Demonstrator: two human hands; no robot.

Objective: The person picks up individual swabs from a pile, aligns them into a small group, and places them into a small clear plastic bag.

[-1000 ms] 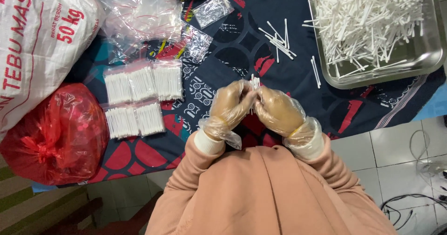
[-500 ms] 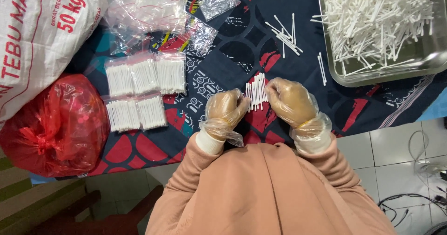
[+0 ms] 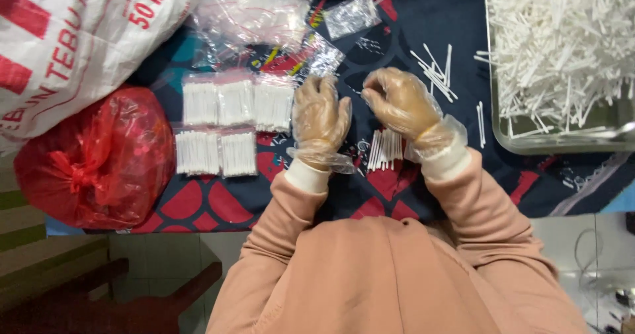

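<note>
A view from above looks down on a person in a peach sweater working at a dark patterned cloth [image 3: 218, 205] spread over a surface. At the far left lies a large white woven sack [image 3: 73, 43] with red lettering. Just near of it sits a tied red plastic bag [image 3: 92, 155], bulging and translucent.

To the right of these, five small clear packets of white sticks [image 3: 228, 125] lie flat in two rows, three in the far row and two in the near row, touching side by side. Beyond them, at the far edge, is a heap of empty clear plastic bags [image 3: 254, 6].

Next comes the left hand [image 3: 322, 117], in a thin clear glove, held flat with fingers spread and pointing away, palm down over the cloth. It grips nothing. Just right of it, a small bundle of white sticks [image 3: 385, 150] lies on the cloth, between the two wrists.

The right hand [image 3: 399, 100], also gloved, is loosely curled with fingertips drawn together; whether it pinches anything cannot be told. The hands are close but apart.

Farther right, a few loose white sticks [image 3: 436, 73] are scattered on the cloth. At the far right stands a metal tray [image 3: 562, 142] piled with many more white sticks.
</note>
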